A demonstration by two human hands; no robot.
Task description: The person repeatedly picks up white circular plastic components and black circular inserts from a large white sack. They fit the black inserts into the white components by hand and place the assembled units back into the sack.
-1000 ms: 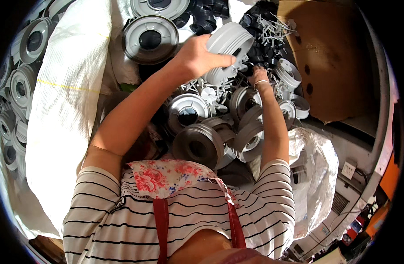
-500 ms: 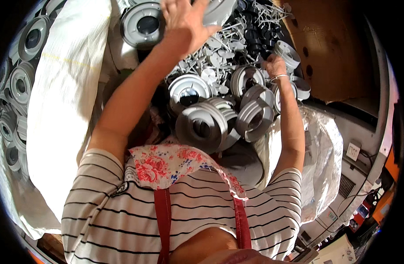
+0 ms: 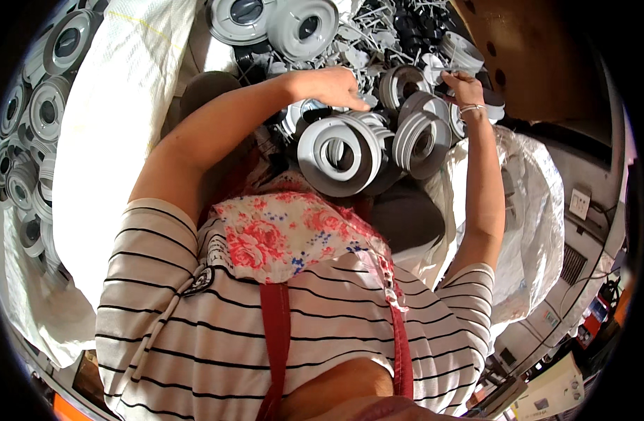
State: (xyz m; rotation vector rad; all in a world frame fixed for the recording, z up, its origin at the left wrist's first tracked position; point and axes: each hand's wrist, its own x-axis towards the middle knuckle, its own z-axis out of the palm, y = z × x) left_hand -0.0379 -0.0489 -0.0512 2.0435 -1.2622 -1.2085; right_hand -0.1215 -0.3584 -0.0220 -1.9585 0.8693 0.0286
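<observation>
My left hand (image 3: 334, 87) reaches across the pile with its fingers apart and partly bent, holding nothing that I can see. Just below its fingertips stand grey ring-shaped plastic parts, the nearest a wide grooved ring (image 3: 309, 156) with a round hole. At the right of the pile, my right hand (image 3: 466, 90) has thumb and fingers pinched on a small pale stemmed disc (image 3: 433, 69). Another grooved grey ring (image 3: 405, 144) leans below that hand. Beyond my left hand lie a flat grey round part (image 3: 283, 35) and a similar one with a dark centre (image 3: 220, 24).
Many loose pale stemmed pieces (image 3: 360, 52) and black caps (image 3: 410, 31) fill the pile's far part. A white woven sack (image 3: 108, 140) stands at left, with more grey rings (image 3: 48, 109) beyond. Brown cardboard (image 3: 532, 56) lies far right; another white sack (image 3: 529, 245) sits by my right arm.
My left hand has come back from the far grey round parts toward the near rings. My right hand stays at the pile's right side, a pale stemmed disc now showing at its fingertips.
</observation>
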